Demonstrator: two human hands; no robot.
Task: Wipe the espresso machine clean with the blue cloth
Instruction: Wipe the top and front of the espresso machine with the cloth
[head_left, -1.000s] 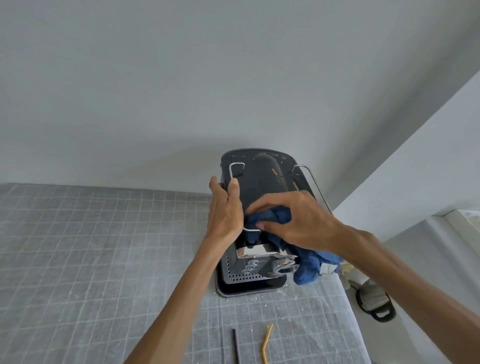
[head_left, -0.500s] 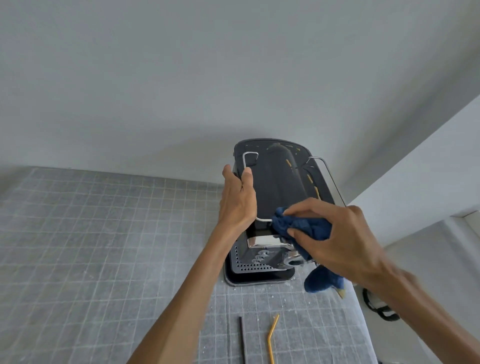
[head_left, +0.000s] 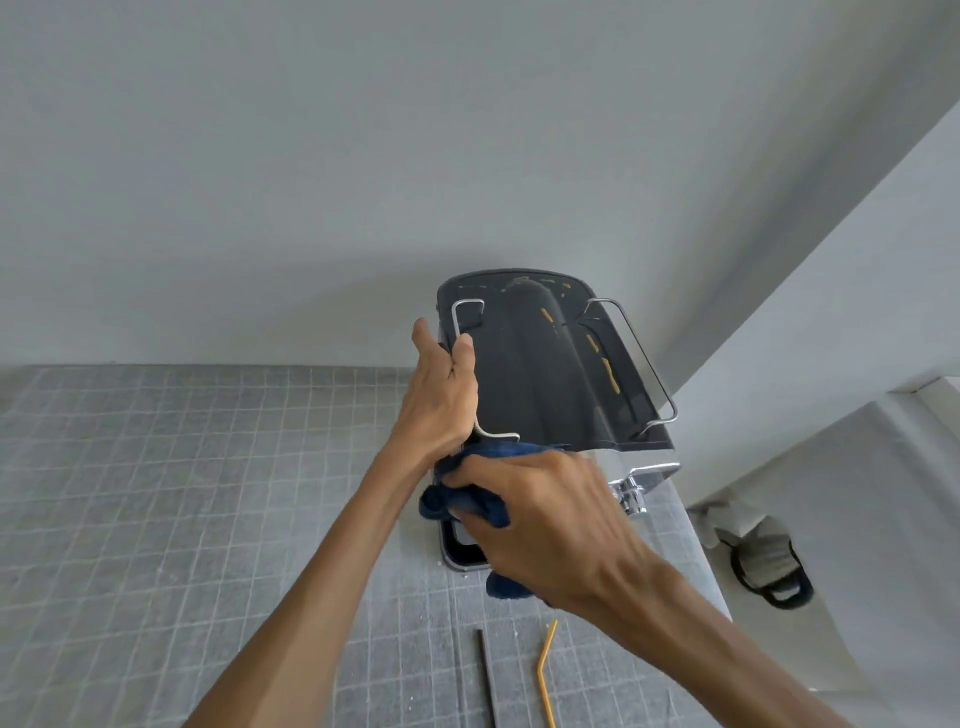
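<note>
Standing at the back right of the bench (head_left: 156, 519), against the pale wall, the espresso machine (head_left: 540, 364) is showing its dark top to the camera, with yellowish smears lying along the right half of that top. A wire rail is running down each side of the top. The blue cloth (head_left: 470, 499) is sitting bunched at the machine's front, just under the near edge of the top, and a loose tail of it is hanging out below the wrist. The right hand (head_left: 545, 525) is gripping the cloth — fingers curled round the wad — and pressing it against the front face, hiding most of what lies beneath. A chrome fitting (head_left: 631, 491) is sticking out to the right of that hand. The left hand (head_left: 441, 400) is gripping the machine's left edge, thumb lying over the left wire rail, fingers wrapping down the side. On the grey gridded mat covering the bench, a black straw (head_left: 488, 680) and a bent yellow straw (head_left: 545, 670) are lying side by side near the bottom edge, well apart from the machine. Off the bench to the right, a grey object with a black loop (head_left: 769, 566) is lying on a lower pale surface.
</note>
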